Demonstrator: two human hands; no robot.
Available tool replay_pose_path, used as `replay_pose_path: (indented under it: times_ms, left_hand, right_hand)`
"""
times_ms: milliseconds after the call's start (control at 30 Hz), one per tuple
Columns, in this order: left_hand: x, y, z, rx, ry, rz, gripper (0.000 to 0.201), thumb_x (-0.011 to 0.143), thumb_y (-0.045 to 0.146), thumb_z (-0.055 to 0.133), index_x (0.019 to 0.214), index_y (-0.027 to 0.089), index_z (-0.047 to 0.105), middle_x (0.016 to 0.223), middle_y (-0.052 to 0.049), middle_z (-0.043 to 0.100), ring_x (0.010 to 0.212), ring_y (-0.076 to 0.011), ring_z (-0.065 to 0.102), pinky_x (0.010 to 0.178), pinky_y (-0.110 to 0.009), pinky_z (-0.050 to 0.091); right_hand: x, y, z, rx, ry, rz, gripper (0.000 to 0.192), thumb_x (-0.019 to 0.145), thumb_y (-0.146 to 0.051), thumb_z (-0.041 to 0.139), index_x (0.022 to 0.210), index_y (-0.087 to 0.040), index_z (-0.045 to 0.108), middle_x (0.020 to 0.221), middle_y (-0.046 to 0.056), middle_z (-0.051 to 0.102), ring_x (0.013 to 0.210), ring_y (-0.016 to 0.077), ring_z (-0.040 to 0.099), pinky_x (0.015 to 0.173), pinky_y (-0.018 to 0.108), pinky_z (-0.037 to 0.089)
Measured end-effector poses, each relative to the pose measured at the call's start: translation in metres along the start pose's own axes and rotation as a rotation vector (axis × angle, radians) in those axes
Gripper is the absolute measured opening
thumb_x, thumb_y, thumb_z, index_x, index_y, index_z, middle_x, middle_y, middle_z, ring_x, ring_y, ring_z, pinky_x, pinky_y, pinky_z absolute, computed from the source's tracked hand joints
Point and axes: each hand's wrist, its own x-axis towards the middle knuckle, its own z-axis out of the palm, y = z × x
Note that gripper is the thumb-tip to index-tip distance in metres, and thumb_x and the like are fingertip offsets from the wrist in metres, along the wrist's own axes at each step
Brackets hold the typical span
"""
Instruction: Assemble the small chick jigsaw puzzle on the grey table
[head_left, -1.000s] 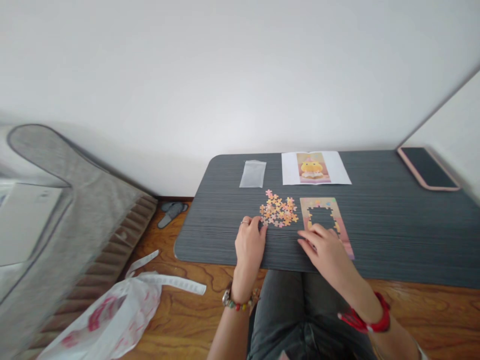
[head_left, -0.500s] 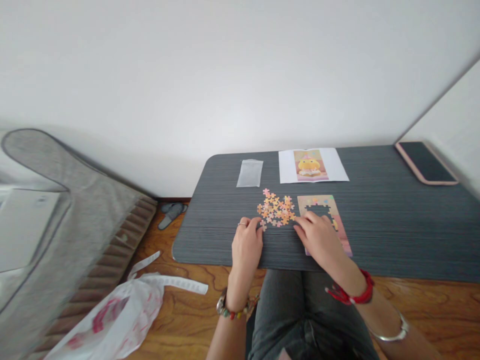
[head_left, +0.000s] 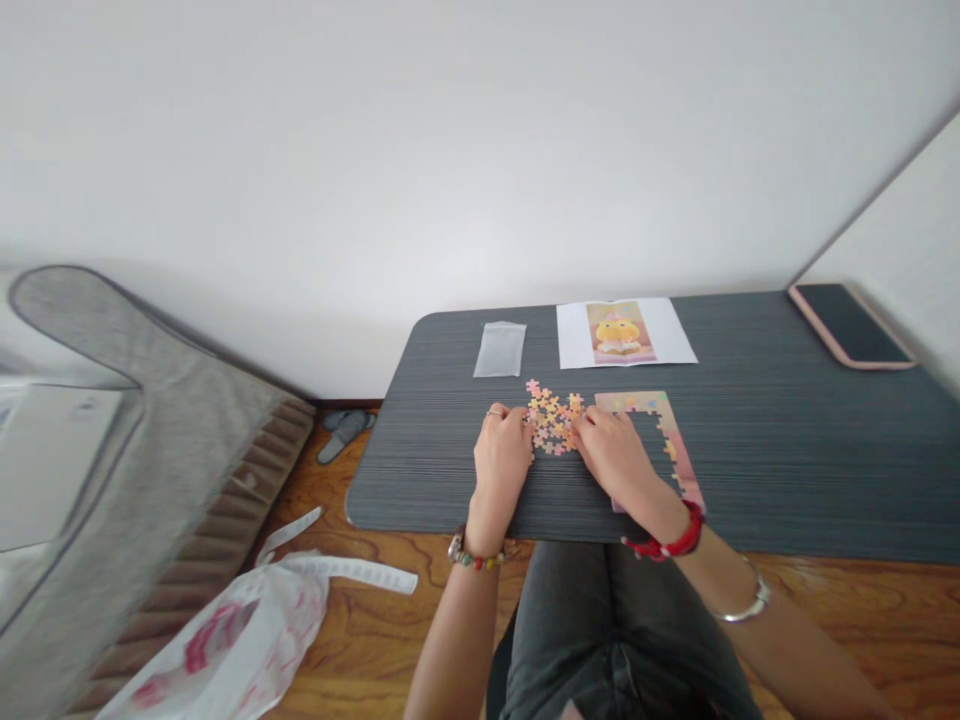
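Loose jigsaw puzzle pieces (head_left: 553,420), orange, yellow and pink, lie in a pile on the dark table between my hands. At the pile's left edge my left hand (head_left: 501,450) is closed, its bent fingers against a puzzle piece. My right hand (head_left: 611,455) reaches over the left side of the puzzle frame (head_left: 677,450); its thumb and fingers are pinched on a puzzle piece at the pile's right edge. Both sets of fingertips are partly hidden. The frame has a border of joined pieces, and the dark table shows through its middle.
Behind the pieces lie a clear plastic bag (head_left: 500,349) and a paper sheet (head_left: 675,332) with a printed yellow character. A phone (head_left: 853,325) rests at the far right by the wall. On the floor are a white plastic bag (head_left: 262,630) and grey slippers (head_left: 345,432).
My right hand has moved left from the frame onto the pile's right edge, uncovering more of the frame. My left hand has shifted slightly forward and right, against the pile.
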Motion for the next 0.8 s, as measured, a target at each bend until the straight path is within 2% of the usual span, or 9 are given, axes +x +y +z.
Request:
replay_pose_path:
  times_ms: [267,567,800]
  left_hand:
    - [0.0,0.004,0.001,0.015,-0.019,-0.01,0.018,0.089,0.026,0.045,0.093,0.021,0.062,0.096,-0.005,0.054,0.088,-0.0164,0.055,0.069,-0.024,0.043]
    - [0.001,0.005,0.0,0.028,-0.024,-0.021,0.019,0.089,0.025,0.043,0.089,0.019,0.061,0.096,-0.006,0.054,0.086,-0.0168,0.055,0.068,-0.025,0.044]
    - [-0.01,0.006,-0.003,-0.005,-0.003,0.004,0.018,0.088,0.022,0.046,0.098,0.019,0.06,0.098,-0.006,0.055,0.089,-0.0182,0.055,0.072,-0.026,0.045]
  right_hand:
    - [-0.001,0.004,0.004,0.061,0.032,0.0,0.019,0.09,-0.021,0.042,0.097,-0.015,0.059,0.096,0.01,0.06,0.089,0.0202,0.056,0.075,0.032,0.033]
    - [-0.001,0.008,0.011,0.147,0.065,0.004,0.016,0.089,-0.02,0.043,0.087,-0.016,0.058,0.092,0.007,0.062,0.087,0.0192,0.057,0.074,0.031,0.034]
    - [-0.004,0.01,0.012,0.137,0.056,0.023,0.013,0.087,-0.025,0.047,0.089,-0.017,0.058,0.093,0.008,0.06,0.087,0.0208,0.056,0.072,0.031,0.034]
